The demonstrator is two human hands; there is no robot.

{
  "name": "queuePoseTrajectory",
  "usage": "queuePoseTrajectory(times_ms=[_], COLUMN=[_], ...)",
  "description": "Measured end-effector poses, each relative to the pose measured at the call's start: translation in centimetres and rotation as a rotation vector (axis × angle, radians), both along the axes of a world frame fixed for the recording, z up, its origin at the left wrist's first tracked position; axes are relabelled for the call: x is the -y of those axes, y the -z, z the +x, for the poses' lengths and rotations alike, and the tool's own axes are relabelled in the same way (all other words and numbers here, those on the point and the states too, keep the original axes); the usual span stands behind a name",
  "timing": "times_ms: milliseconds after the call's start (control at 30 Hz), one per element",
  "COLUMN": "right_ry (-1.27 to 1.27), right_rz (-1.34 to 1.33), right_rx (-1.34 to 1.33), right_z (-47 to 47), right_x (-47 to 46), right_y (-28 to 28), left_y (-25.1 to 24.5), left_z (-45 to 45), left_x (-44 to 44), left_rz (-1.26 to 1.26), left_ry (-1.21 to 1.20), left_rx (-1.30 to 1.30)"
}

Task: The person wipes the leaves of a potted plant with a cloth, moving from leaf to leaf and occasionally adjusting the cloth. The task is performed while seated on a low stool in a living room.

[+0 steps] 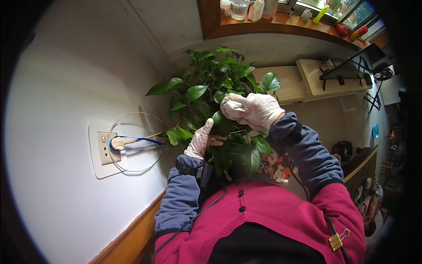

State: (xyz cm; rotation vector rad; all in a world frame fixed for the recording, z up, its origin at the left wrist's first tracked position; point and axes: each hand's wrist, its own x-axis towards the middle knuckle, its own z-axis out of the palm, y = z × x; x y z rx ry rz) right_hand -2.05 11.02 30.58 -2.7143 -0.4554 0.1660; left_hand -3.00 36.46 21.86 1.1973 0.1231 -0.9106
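A leafy pothos plant with glossy green leaves fills the space before me. My left hand, in a white glove, is at one broad leaf; the thumb is at its edge and the fingers are beneath it, partly hidden. My right hand, also gloved, grips a bunched white cloth just over the far edge of that same leaf. Whether the cloth presses on the leaf I cannot tell. More leaves hang down below my hands, near my body.
On the left wall, a plug sits in a socket plate, with a thin white cable looping by the plant. A wooden windowsill holds a glass and bottles. Cream-coloured furniture with a dark screen stands to the right.
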Motion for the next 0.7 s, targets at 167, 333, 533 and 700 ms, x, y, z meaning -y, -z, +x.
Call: queuePoseTrajectory(times_ms=[167, 333, 533, 700], right_ry=[0.130, 0.257, 0.255, 0.112], right_rz=[-0.049, -0.012, 0.032, 0.173], right_rx=[-0.021, -0.042, -0.119, -0.039], right_z=[-1.1, -3.0, -4.2, -3.8], right_x=[2.2, 3.3, 2.5, 0.6], right_y=[0.2, 0.4, 0.4, -0.2], left_y=[-0.1, 0.3, 3.9, 8.0], left_z=[0.1, 1.2, 6.2, 9.1], left_x=[0.4, -0.4, -2.2, -1.2], left_rz=[0.015, 0.191, 0.490, 0.745], left_ry=[-0.100, -0.429, -0.575, -0.426], left_rx=[0.063, 0.318, 0.227, 0.213])
